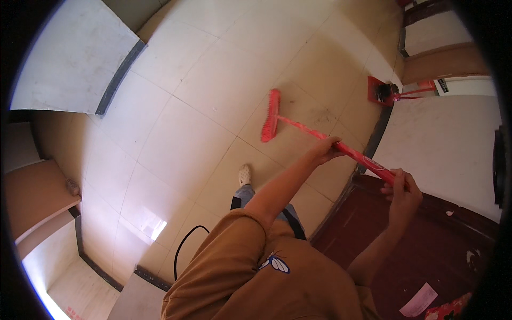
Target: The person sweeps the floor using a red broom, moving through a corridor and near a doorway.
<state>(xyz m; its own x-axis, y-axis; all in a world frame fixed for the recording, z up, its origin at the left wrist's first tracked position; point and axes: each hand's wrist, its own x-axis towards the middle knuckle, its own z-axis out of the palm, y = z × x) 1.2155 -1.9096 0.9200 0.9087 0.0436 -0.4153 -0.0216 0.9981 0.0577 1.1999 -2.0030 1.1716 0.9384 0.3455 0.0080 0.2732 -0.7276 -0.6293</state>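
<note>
A red broom slants across the middle of the view, its bristled head point(272, 116) on or just above the tiled floor. My left hand point(329, 150) grips the red broom handle point(360, 158) about midway along. Around the handle's top end, my right hand point(401, 188) is closed. Bits of dark dirt point(326, 116) lie on the tiles to the right of the broom head. Farther right, a red long-handled dustpan point(376, 91) rests near the wall with something dark in or on it.
A dark red door point(360, 224) is at my right, beside a white wall point(432, 148) with a dark skirting. A white wall corner point(80, 56) juts in at upper left. Brown doorways open on both sides. A black cable point(179, 248) curves near my left side.
</note>
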